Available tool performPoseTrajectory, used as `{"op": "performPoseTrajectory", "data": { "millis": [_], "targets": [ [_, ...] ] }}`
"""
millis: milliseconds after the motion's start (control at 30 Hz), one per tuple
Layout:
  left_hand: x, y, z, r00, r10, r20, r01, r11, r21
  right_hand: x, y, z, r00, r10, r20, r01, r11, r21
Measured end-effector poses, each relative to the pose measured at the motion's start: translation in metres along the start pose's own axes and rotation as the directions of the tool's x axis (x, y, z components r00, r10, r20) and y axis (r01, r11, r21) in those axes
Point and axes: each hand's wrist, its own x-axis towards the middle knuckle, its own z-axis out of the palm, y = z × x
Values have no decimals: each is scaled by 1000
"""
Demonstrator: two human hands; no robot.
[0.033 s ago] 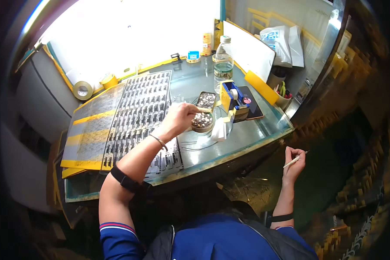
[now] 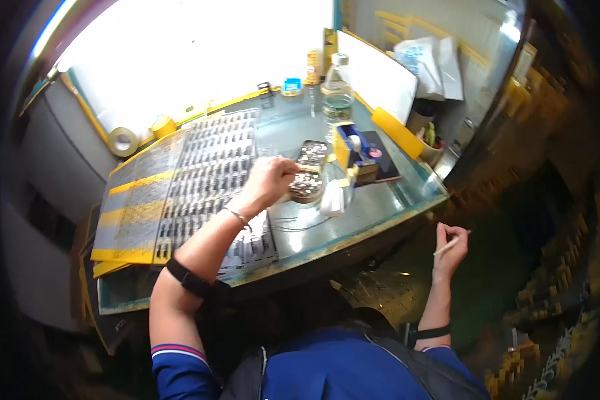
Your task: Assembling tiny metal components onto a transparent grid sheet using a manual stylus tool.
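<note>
My left hand (image 2: 268,181) is closed in a pinch at the left rim of a round tin (image 2: 307,199) full of small shiny pieces. What its fingertips hold, if anything, is too small to see. Just behind the tin sits a rectangular box (image 2: 312,155) of similar small pieces. Left of my hand lies a clear sheet (image 2: 210,167) with rows of small dark parts. Beyond the table's right front edge, my right hand (image 2: 452,251) is closed around a thin white pen-like stick (image 2: 445,248).
A blue and yellow tape dispenser (image 2: 348,147) stands beside a dark flat tablet-like object (image 2: 383,163). Behind it is a water bottle (image 2: 339,100). White paper pieces (image 2: 335,199) lie by the tin. A tape roll (image 2: 123,142) sits at the far left; a bright light panel rises behind.
The whole view has shifted slightly and blurred. Both hands keep nearly the same places and grips.
</note>
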Motion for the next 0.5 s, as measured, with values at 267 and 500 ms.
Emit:
{"op": "performPoseTrajectory", "data": {
  "millis": [267, 500],
  "targets": [
    [-9, -13, -7, 998, -41, 47, 38, 997, 73, 6, -6, 3, 1000, 9, -11, -10, 996, -83],
    [-13, 11, -25, 991, -110, 74, 111, 994, -14, 4, -20, 21, 998, 19, 60, -10, 989, -145]
  ]
}}
